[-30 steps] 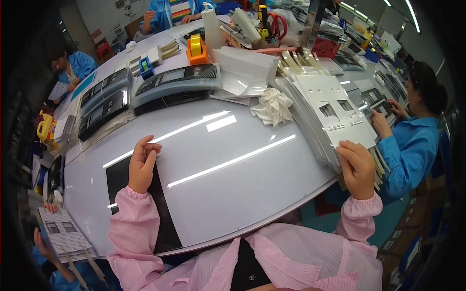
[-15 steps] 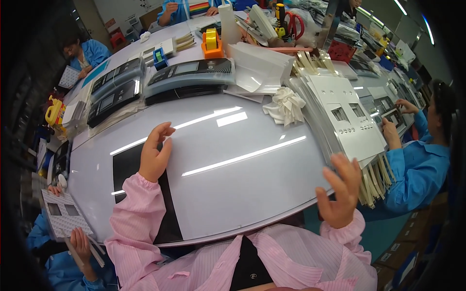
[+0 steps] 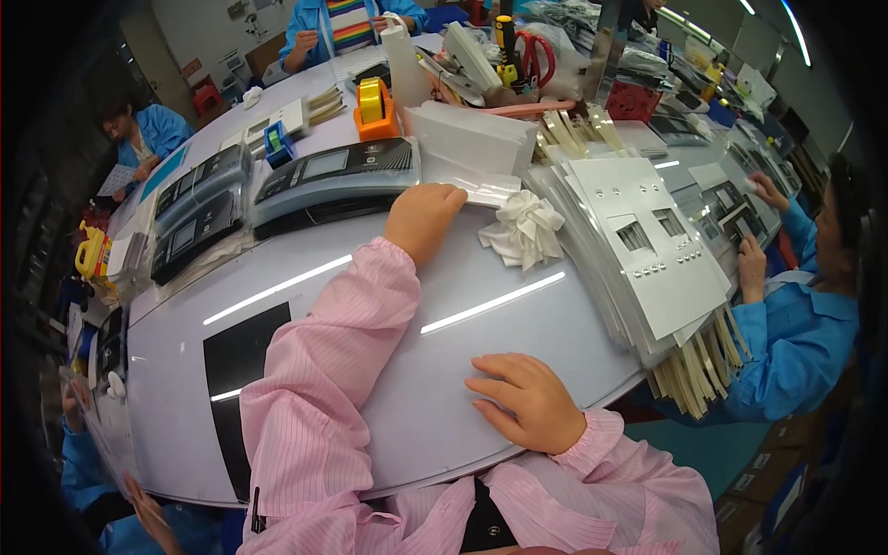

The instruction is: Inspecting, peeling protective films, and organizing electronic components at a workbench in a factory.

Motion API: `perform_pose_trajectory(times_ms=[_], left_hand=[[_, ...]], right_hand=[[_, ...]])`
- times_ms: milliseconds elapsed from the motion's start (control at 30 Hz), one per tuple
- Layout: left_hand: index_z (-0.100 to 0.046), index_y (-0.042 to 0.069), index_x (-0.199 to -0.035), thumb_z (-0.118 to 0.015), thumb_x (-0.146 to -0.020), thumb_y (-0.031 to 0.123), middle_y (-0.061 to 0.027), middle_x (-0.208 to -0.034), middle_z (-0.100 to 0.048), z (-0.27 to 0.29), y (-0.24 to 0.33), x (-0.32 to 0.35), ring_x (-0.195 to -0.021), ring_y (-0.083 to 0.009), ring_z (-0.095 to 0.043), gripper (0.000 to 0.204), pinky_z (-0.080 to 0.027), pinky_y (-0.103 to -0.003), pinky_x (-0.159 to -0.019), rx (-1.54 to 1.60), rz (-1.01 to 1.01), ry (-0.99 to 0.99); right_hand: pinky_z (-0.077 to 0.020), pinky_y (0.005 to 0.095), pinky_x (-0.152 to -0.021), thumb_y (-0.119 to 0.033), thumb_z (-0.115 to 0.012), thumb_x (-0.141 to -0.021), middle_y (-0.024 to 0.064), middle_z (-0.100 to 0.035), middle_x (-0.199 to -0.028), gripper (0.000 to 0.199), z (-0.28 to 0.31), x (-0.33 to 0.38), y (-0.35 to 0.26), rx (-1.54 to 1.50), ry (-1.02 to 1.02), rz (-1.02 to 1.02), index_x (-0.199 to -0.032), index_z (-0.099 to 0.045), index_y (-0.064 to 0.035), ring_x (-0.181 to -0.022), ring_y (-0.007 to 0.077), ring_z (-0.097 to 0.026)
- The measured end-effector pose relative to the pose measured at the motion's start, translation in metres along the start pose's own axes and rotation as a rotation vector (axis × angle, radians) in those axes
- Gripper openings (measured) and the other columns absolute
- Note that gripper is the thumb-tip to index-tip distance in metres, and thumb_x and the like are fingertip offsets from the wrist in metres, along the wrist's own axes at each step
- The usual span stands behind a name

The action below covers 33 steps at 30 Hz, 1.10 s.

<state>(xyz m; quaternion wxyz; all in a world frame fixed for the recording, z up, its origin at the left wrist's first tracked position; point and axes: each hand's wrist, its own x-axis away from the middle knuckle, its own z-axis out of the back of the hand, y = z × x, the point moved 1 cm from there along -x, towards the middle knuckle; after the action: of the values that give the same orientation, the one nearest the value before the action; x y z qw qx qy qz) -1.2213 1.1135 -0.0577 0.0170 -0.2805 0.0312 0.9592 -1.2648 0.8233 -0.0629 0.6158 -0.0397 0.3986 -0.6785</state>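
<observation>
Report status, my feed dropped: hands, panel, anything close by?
Left hand reaching across to the clear sheets. Right hand flat on the big white panel. White cloth bunched beside the left hand.

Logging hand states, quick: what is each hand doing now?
Left hand: fingers curled on a clear plastic sheet, seemingly gripping it.
Right hand: open, flat on the large glossy white panel, holding nothing.

A factory assembly bench: stacked white panels (image 3: 647, 250), boxed devices (image 3: 338, 176), smocked co-workers (image 3: 795, 314).
</observation>
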Motion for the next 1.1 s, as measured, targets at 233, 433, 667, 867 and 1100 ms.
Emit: perform_pose_trajectory(times_ms=[233, 433, 667, 867, 1100], left_hand=[[-0.058, 0.002, -0.116, -0.060, -0.097, 0.006, -0.0079, -0.104, -0.067, 0.057, 0.011, 0.021, -0.091, -0.0176, -0.064, 0.020, -0.049, -0.031, -0.084, 1.090, 0.408, 0.341], [-0.050, 0.000, -0.128, -0.060, -0.096, 0.003, -0.0068, -0.122, -0.060, 0.086, 0.055, 0.109, -0.114, -0.0156, -0.058, 0.034, -0.043, -0.032, -0.103, 1.501, 0.668, -0.003], [-0.050, -0.001, -0.134, -0.064, -0.092, 0.002, -0.0109, -0.122, -0.061, 0.090, 0.107, 0.143, -0.115, -0.0214, -0.059, 0.045, -0.044, -0.035, -0.101, 1.244, 0.329, -0.202], [-0.048, -0.003, -0.134, -0.063, -0.087, -0.005, -0.0127, -0.119, -0.062, 0.101, 0.113, 0.142, -0.113, -0.0234, -0.061, 0.049, -0.045, -0.035, -0.100, 0.997, 0.089, -0.080], [-0.042, 0.002, -0.136, -0.060, -0.086, -0.008, -0.0116, -0.115, -0.060, 0.095, 0.116, 0.139, -0.109, -0.0209, -0.059, 0.053, -0.044, -0.035, -0.098, 1.145, 0.136, -0.127]], right_hand=[[-0.0485, 0.0422, -0.094, -0.010, -0.073, -0.084, 0.0140, -0.066, -0.119, 0.026, 0.005, 0.001, 0.002, -0.060, 0.031, -0.025, -0.109, -0.069, -0.0055, -0.107, 0.0331, -0.063], [-0.0444, 0.0415, -0.103, -0.012, -0.073, -0.086, 0.0159, -0.057, -0.135, 0.061, 0.007, 0.004, 0.005, -0.150, 0.121, -0.159, -0.141, -0.048, -0.0032, -0.122, 0.0315, -0.056], [-0.0336, 0.0409, -0.113, -0.012, -0.070, -0.090, 0.0184, -0.040, -0.150, 0.084, -0.011, 0.001, -0.001, -0.556, 0.132, -0.240, -0.157, -0.019, -0.0034, -0.137, 0.0283, -0.043], [-0.0311, 0.0392, -0.114, -0.003, -0.063, -0.088, 0.0136, -0.043, -0.144, 0.082, -0.023, -0.001, -0.014, -0.595, 0.231, -0.157, -0.157, -0.018, -0.0026, -0.137, 0.0264, -0.042], [-0.0322, 0.0360, -0.112, 0.008, -0.051, -0.082, 0.0103, -0.048, -0.134, 0.081, -0.024, 0.000, -0.009, -0.811, 0.183, -0.172, -0.157, -0.022, -0.0039, -0.127, 0.0214, -0.047]])
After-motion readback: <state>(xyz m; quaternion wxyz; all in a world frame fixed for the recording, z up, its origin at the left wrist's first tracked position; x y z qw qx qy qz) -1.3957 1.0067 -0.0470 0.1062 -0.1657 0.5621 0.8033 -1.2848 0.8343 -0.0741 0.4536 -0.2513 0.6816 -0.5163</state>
